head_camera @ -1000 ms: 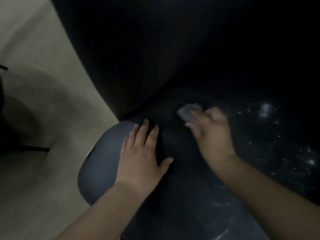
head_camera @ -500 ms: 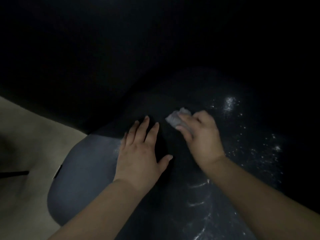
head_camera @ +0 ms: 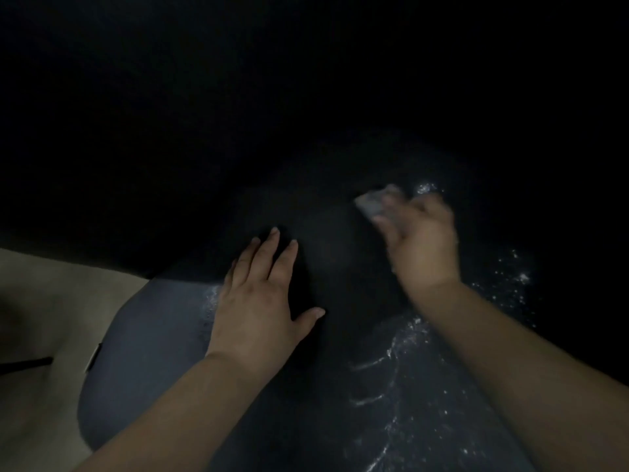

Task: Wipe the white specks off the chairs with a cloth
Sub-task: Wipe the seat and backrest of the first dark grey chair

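The left hand lies flat on the dark chair seat in the middle of the frame, its grip fully open: fingers straight and slightly spread, thumb out to the right, palm pressed on the surface and holding nothing. To its right and a little higher, the right hand is blurred; its grip is closed around a small pale grey cloth, with the fingers curled over it and a corner of the cloth sticking out toward the upper left. The cloth appears to be against the seat near the dark chair back, which fills the upper half of the frame.

White specks are scattered over the seat on the right side of the frame, with a bright patch just beside the cloth hand at its upper right, and streaky white smears run down between the two forearms toward the lower edge. A thin line of specks also touches the left hand's outer edge. Pale floor shows at lower left.
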The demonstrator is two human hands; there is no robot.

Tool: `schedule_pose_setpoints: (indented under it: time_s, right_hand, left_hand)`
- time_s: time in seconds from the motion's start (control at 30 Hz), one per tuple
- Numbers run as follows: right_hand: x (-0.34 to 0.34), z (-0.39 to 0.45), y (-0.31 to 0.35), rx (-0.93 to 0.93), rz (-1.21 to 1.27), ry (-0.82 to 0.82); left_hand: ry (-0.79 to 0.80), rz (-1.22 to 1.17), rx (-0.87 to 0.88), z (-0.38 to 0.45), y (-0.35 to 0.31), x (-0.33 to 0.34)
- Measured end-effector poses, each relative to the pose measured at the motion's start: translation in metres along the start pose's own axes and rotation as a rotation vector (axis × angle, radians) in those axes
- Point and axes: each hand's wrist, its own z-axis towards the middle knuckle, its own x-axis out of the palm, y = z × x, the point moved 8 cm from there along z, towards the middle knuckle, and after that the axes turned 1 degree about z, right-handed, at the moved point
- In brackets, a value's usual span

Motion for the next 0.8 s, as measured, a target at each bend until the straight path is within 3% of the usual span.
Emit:
schedule_pose_setpoints:
  time_s: [0.1,0.2,0.33,0.43,0.53,0.67,0.8]
  right_hand:
    - [-0.024,-0.021,-0.023,0.109,-0.069,-0.113]
    - [-0.017,-0.056,0.005,-0.02,0.021,-0.02]
    - [-0.004,-0.009,0.021,-0.213,-0.009,0.082]
    - [-0.01,0.032,-0.013,-0.076,-0.047,0.001]
    - [-0.027,0.004,-0.035,0.09,-0.022,-0.136]
    - [-0.019,-0.037,-0.003,-0.056,0.036,-0.057]
    - [-0.014,0.021,-0.006,-0.133,-0.048,-0.011]
  left_hand:
    - [0.023,-0.003,-0.005,0.005,-0.003,0.0]
    - [0.025,-0.027,-0.001,0.012,-0.012,-0.004]
    - [0.033,-0.034,0.035,0.027,-0.029,-0.005]
    - [0.03,-0.026,0.038,0.037,-0.033,-0.004]
    - [0.042,-0.044,0.026,0.042,-0.035,-0.001]
    - [0.054,-0.038,0.029,0.045,-0.041,0.003]
    - [0.058,-0.024,0.044,0.047,-0.046,0.005]
